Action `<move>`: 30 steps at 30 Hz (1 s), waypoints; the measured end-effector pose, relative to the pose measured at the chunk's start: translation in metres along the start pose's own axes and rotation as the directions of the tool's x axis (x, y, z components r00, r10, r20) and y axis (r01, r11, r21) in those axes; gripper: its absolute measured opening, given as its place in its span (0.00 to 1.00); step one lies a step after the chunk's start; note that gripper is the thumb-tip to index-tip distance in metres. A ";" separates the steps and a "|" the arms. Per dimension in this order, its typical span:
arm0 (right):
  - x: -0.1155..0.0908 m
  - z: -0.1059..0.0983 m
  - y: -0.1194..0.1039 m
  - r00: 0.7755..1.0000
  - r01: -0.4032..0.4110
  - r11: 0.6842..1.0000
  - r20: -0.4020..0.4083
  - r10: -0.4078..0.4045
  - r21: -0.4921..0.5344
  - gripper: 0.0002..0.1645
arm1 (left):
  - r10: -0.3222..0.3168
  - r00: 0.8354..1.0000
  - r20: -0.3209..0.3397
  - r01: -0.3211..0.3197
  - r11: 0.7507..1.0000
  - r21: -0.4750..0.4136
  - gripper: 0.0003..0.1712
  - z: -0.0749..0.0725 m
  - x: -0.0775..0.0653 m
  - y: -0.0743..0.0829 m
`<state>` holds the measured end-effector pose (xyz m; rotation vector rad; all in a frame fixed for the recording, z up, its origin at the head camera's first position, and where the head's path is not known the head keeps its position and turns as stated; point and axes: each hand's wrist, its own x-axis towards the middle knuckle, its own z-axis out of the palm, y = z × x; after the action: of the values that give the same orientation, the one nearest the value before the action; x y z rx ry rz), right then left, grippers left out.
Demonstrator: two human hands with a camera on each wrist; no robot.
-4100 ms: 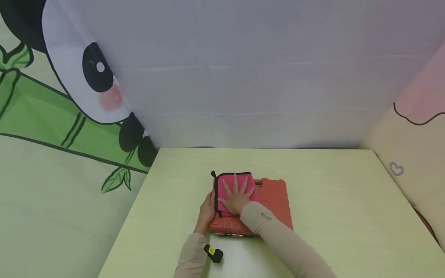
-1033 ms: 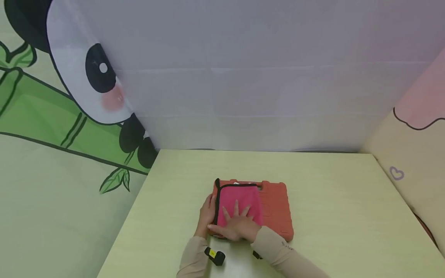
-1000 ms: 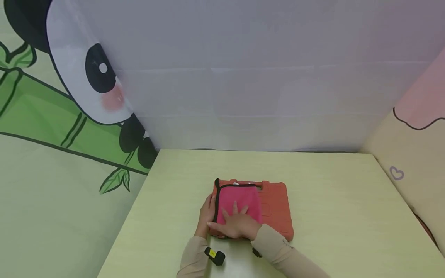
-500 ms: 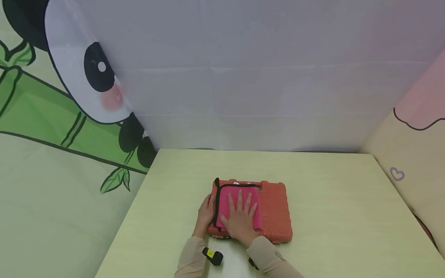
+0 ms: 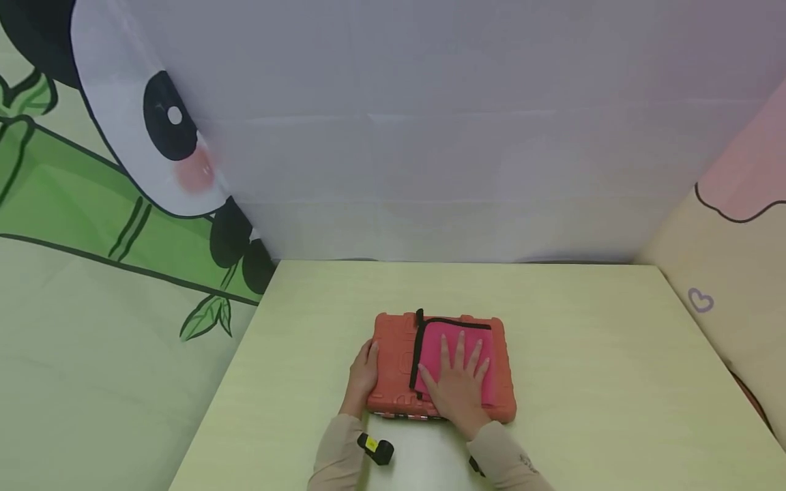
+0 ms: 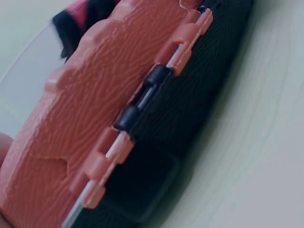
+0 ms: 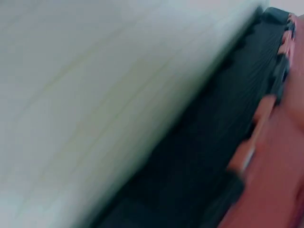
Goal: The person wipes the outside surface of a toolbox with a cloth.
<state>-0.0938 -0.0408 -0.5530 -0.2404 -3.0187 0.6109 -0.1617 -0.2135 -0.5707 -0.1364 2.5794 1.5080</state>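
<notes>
A red hard plastic case point(image 5: 395, 354) with a black lower half lies on the table in the head view. On the right part of its top is a folded pink cloth point(image 5: 432, 337) with black edging. My right hand point(image 5: 457, 385) rests flat on the cloth, fingers spread. My left hand point(image 5: 364, 375) holds the case's left edge, its fingertips at the side. In the left wrist view the hinges point(image 6: 149, 88) run along the case's near side. Blurred in the right wrist view is the black lower half point(image 7: 190, 142) of the case.
A pale yellow table point(image 5: 583, 354) reaches back to a grey wall panel point(image 5: 430, 170). Printed panels with a panda face point(image 5: 123, 129) and bamboo stand at the left. Black wrist gear point(image 5: 376, 449) is strapped to the left forearm.
My right hand has slid the pink cloth from the left part of the case's top, first nearer to me, then across to the right. The left hand stays at the case's left edge.
</notes>
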 end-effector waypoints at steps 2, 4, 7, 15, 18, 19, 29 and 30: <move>-0.003 -0.002 0.004 1.000 -0.025 1.000 -0.006 0.025 0.007 0.47 | -0.003 1.000 0.004 0.003 1.000 -0.002 0.32 -0.003 -0.001 -0.001; -0.005 -0.005 0.009 0.999 -0.046 0.999 -0.002 0.046 0.013 0.48 | -0.004 1.000 0.009 0.004 1.000 -0.002 0.32 -0.005 -0.002 -0.003; -0.010 -0.007 0.017 0.997 -0.073 0.997 0.004 0.073 0.019 0.50 | -0.004 1.000 0.007 0.004 1.000 0.005 0.32 -0.008 -0.002 -0.006; -0.023 -0.016 0.035 0.996 -0.087 0.996 0.029 0.086 0.007 0.50 | -0.007 1.000 0.022 0.008 1.000 -0.018 0.32 -0.013 -0.007 -0.007; -0.023 -0.029 0.049 0.999 0.013 0.999 0.033 -0.011 -0.050 0.48 | -0.007 1.000 0.024 0.007 1.000 -0.012 0.31 -0.011 -0.008 -0.006; -0.021 -0.034 0.053 0.998 0.065 0.996 0.005 -0.065 -0.067 0.47 | -0.003 1.000 0.020 0.003 1.000 -0.008 0.31 -0.011 -0.008 -0.006; -0.010 -0.021 0.080 0.956 0.271 0.962 -0.108 -0.274 -0.043 0.48 | 0.005 1.000 0.006 -0.005 1.000 -0.010 0.31 -0.008 -0.008 -0.003; -0.011 -0.020 0.080 0.964 0.250 0.967 -0.084 -0.254 -0.056 0.49 | 0.002 1.000 0.008 -0.002 1.000 -0.012 0.31 -0.007 -0.008 -0.004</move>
<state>-0.0703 0.0380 -0.5665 0.1117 -2.9101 0.4958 -0.1537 -0.2210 -0.5691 -0.1298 2.5657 1.5216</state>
